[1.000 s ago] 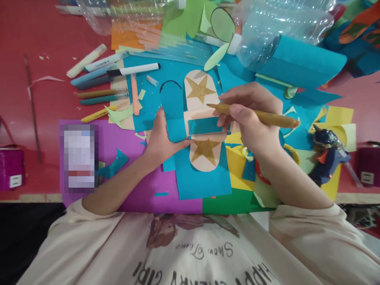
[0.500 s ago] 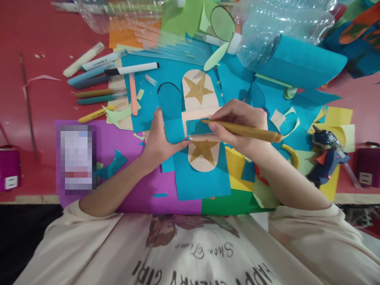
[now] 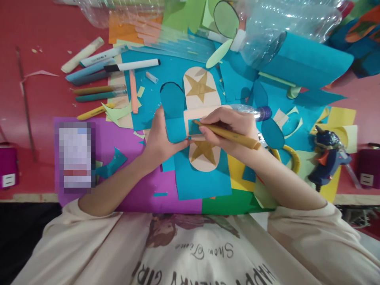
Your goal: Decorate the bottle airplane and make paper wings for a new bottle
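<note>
My right hand (image 3: pixel 234 124) is closed round a mustard-brown marker (image 3: pixel 237 135), its tip resting on a small blue rectangle in the middle of the paper cutout. That cutout has a blue flap (image 3: pixel 172 105) on the left and peach, round-ended flaps with gold stars, one above (image 3: pixel 190 101) and one below (image 3: pixel 204 167). My left hand (image 3: pixel 160 138) grips the cutout at its lower left edge, thumb on top near the rectangle; its other fingers are partly hidden behind the blue flap. Beneath lies a blue paper sheet (image 3: pixel 204 188).
Several markers (image 3: pixel 101 95) lie at the left, above a pixelated phone (image 3: pixel 76 156). Plastic bottles (image 3: pixel 285 18) and a blue paper tube (image 3: pixel 317 59) are at the back right. A glue gun (image 3: pixel 326 158) and yellow-handled scissors (image 3: pixel 294 158) lie right, among paper scraps.
My right hand has shifted a little left with the marker, whose tip has moved left over the blue rectangle. A bottle's purple cap now shows beyond that hand. My left hand keeps its grip.
</note>
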Demonstrator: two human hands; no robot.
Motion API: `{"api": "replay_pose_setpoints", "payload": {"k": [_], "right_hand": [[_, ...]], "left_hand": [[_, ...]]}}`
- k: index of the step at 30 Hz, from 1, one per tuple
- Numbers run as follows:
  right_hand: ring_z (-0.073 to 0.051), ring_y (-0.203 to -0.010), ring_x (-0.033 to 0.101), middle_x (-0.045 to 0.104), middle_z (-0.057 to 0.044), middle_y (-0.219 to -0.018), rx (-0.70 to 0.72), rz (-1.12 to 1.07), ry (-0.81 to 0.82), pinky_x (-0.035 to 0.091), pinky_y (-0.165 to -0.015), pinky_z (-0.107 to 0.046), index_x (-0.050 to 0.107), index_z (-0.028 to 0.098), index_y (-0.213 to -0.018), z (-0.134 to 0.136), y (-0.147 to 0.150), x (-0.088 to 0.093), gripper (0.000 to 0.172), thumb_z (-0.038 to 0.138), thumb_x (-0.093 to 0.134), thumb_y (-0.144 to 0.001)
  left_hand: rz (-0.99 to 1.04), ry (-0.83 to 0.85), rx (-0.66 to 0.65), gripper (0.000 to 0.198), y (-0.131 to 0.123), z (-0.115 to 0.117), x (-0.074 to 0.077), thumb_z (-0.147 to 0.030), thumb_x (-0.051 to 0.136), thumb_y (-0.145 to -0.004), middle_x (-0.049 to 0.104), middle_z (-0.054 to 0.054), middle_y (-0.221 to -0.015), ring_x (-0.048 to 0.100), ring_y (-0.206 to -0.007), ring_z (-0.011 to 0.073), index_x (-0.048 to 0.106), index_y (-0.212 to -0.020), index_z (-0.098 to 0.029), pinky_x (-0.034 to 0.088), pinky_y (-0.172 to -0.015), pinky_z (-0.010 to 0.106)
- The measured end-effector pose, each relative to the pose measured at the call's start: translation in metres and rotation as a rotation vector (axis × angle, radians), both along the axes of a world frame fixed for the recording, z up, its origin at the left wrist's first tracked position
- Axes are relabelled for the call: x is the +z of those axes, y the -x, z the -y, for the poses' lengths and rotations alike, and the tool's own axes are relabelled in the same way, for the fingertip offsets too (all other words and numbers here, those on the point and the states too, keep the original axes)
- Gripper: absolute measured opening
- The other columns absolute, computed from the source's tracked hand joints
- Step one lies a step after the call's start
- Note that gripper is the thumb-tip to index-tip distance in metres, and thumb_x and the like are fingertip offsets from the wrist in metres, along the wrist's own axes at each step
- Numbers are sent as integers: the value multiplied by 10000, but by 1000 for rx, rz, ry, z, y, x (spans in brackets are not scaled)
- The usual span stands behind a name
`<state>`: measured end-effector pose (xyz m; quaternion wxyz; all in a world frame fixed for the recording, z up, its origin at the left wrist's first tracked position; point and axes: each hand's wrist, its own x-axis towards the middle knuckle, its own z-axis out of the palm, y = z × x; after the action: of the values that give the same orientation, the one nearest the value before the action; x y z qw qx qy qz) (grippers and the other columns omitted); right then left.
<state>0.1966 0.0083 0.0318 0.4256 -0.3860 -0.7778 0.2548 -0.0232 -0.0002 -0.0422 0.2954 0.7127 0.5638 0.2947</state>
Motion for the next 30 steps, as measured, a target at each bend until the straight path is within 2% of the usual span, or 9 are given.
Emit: {"api": "replay_pose_setpoints", "payload": {"k": [10,15,21,30], "right_hand": [[-142,-592,642,701,4,-697,54,56,3,516,-527,-258,594,247,-781,-1,-3,4,123,149,647,-832],[-147,-583,644,716,-4,-702,110,61,55,502,-509,-264,617,236,-766,-4,-5,5,103,161,655,-826],[-149,-578,647,706,-3,-677,179,13,116,489,-489,-263,639,229,-747,-6,-7,7,106,227,657,-851],[-129,-542,609,681,6,-646,219,-16,223,464,-475,-260,623,232,-701,-8,-10,12,146,226,664,-841]], "left_hand": [[-8,36,-15,1087,-2,0,6,-712,733,-657,353,203,-1538,345,-1436,415,224,-1454,-175,367,-1152,541],[-18,19,-26,1158,-2,-1,5,-796,693,-616,359,235,-1520,353,-1424,439,214,-1450,-151,392,-1120,578],[-33,-28,-19,1110,-2,0,2,-805,660,-645,383,221,-1501,384,-1410,415,214,-1445,-179,409,-1106,569],[-2,-2,-41,1173,2,-4,-5,-820,709,-564,356,214,-1517,356,-1423,428,186,-1436,-236,391,-1108,608]]}}
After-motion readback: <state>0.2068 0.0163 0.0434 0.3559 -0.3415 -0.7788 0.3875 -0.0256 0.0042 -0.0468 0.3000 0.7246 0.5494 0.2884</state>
